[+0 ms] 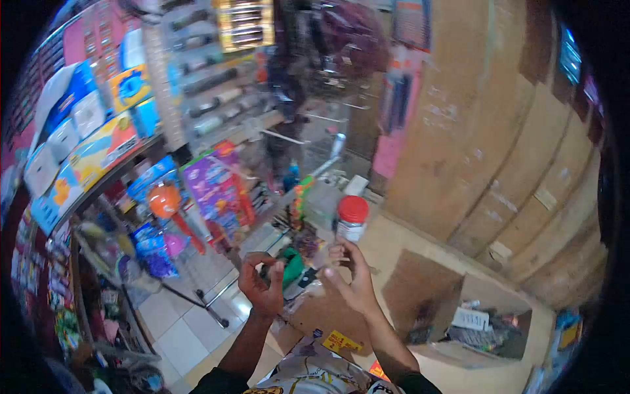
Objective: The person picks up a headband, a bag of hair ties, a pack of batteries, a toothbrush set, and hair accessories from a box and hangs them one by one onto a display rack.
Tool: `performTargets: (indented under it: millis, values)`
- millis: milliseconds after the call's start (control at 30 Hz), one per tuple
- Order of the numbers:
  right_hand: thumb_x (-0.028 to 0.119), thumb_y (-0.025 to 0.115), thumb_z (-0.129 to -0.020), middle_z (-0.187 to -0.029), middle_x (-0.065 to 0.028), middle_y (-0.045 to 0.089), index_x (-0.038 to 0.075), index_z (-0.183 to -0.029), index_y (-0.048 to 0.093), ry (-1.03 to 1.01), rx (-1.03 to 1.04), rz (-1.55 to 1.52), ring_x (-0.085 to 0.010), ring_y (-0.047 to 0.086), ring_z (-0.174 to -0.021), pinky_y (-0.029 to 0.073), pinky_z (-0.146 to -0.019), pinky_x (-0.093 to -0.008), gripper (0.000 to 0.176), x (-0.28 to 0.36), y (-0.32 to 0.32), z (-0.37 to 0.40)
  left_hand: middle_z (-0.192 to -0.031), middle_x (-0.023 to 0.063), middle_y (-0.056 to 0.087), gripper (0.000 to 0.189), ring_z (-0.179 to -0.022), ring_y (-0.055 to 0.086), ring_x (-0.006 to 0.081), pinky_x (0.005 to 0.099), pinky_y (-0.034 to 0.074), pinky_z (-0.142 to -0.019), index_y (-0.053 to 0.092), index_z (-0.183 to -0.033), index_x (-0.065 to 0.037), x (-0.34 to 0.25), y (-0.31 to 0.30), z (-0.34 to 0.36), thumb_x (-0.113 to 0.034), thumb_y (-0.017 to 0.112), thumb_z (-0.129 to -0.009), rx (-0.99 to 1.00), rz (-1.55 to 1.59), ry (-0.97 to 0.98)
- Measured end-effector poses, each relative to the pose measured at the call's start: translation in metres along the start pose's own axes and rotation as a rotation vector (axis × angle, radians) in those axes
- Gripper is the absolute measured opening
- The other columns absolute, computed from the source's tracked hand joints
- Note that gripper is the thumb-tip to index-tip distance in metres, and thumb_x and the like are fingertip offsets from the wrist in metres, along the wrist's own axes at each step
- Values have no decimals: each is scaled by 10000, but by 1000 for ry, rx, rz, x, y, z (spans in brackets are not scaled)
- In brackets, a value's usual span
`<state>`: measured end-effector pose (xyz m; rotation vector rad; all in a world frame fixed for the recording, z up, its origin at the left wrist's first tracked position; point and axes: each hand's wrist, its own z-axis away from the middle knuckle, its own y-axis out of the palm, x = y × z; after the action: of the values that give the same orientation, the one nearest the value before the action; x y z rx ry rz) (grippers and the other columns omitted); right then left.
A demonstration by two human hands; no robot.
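Observation:
Both of my hands are raised in front of me, apart from each other. My left hand (262, 284) has its fingers curled round toward the thumb, with a gap between them and no object seen in it. My right hand (349, 274) has bent fingers and a thumb held apart from them; nothing is visible in its grasp. Just beyond the right fingertips stands a clear jar with a red lid (353, 210). A green item (293, 262) lies beyond and between the hands, slightly blurred.
An open cardboard box (518, 308) holding packaged items is at the lower right. Shelves with boxes (98, 157) rise on the left, beside hanging toys (213, 187). Large brown cardboard boxes (459, 131) stand at the right. A wheeled stand (213, 307) is left of my hands.

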<state>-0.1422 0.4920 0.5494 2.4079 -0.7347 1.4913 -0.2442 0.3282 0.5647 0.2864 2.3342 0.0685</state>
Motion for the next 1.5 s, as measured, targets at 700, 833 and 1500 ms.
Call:
performTargets:
  millis: [700, 833, 1500]
  values:
    - [116, 755, -832, -1074, -122, 627, 9, -1267, 592, 201, -829, 604, -213, 620, -994, 485, -904, -346, 476, 121, -216, 242, -878, 68, 660, 121, -842, 618, 138, 297, 499, -765, 654, -966, 0, -95, 290, 177, -61, 705, -875, 1404, 611, -215]
    - [125, 741, -843, -979, -129, 634, 14, -1170, 635, 258, -941, 810, -239, 638, -947, 501, -834, -358, 361, 123, -268, 279, -969, 148, 682, 215, -901, 669, 252, 354, 518, -814, 658, -1027, -24, -118, 335, 212, -122, 720, -846, 1614, 444, 111]
    - [320, 634, -779, -843, -163, 718, 149, -899, 746, 1105, -582, 1323, -349, 706, -828, 556, -741, -477, 238, 86, -369, 310, -1372, 299, 513, 641, -1299, 508, 405, 512, 395, -1088, 381, -1445, 26, -93, 400, 294, -319, 531, -926, 2211, -299, 658]
